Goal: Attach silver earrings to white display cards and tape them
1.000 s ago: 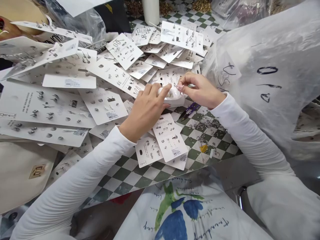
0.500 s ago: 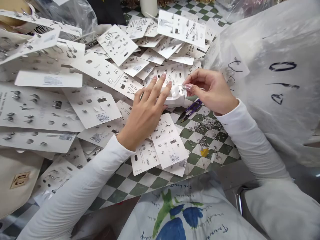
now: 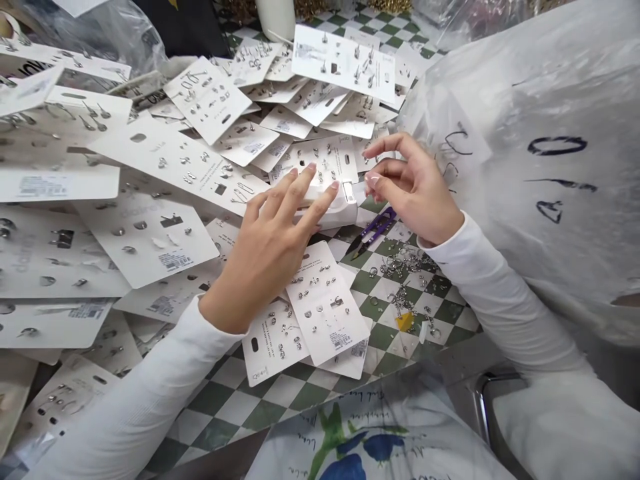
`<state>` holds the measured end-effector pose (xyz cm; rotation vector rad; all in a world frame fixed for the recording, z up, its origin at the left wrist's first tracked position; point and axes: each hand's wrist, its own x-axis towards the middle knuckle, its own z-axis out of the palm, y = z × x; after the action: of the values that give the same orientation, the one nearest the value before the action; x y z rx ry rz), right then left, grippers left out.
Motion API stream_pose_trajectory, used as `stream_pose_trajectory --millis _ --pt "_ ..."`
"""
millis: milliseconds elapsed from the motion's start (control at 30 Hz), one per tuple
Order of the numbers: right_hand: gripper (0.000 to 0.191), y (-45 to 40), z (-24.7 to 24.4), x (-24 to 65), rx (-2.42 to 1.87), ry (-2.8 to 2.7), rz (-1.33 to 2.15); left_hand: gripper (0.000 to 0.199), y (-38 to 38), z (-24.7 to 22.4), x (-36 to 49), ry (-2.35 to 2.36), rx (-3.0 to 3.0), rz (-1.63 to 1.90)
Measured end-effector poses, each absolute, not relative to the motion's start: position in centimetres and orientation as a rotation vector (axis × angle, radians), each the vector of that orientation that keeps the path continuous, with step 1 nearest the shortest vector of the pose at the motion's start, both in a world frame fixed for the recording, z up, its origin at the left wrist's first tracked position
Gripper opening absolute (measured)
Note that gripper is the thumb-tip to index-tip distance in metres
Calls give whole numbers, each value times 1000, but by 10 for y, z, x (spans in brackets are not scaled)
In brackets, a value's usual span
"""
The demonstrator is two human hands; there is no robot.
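Note:
My left hand (image 3: 280, 237) lies spread over a white tape dispenser (image 3: 340, 212), its fingers stretched across the top and its thumb by the near side. Much of the dispenser is hidden under that hand. At the cutter end, my right hand (image 3: 413, 190) pinches a short piece of clear tape (image 3: 367, 188) between thumb and finger, the other fingers loosely curled. Purple thread snips (image 3: 373, 230) lie just below the dispenser. Nearby is a white earring card (image 3: 327, 303) with several small metal earrings on it, resting on other cards.
Overlapping earring cards (image 3: 195, 167) fill the left and back of the checkered table (image 3: 240, 403). Loose rings and studs (image 3: 405, 267) lie with a yellow scrap (image 3: 405, 321) at the right. A large plastic bag (image 3: 525, 100) bulges over the right side. A white cylinder (image 3: 277, 17) stands behind.
The view has shifted, so most things sit lower and further left. My right hand has drawn slightly away from the dispenser's cutter, and its index finger has lifted. My left hand stays on the dispenser.

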<state>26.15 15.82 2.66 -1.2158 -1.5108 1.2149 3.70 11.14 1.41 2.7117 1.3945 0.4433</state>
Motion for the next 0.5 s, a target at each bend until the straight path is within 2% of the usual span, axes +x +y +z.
stream_pose_trajectory --millis 367,500 --pt "29 158 16 264 -1208 -1631 1171 64 112 11 38 1386 2666 476" --pt "27 153 20 265 -1230 -1665 1140 58 109 18 37 1395 2600 553"
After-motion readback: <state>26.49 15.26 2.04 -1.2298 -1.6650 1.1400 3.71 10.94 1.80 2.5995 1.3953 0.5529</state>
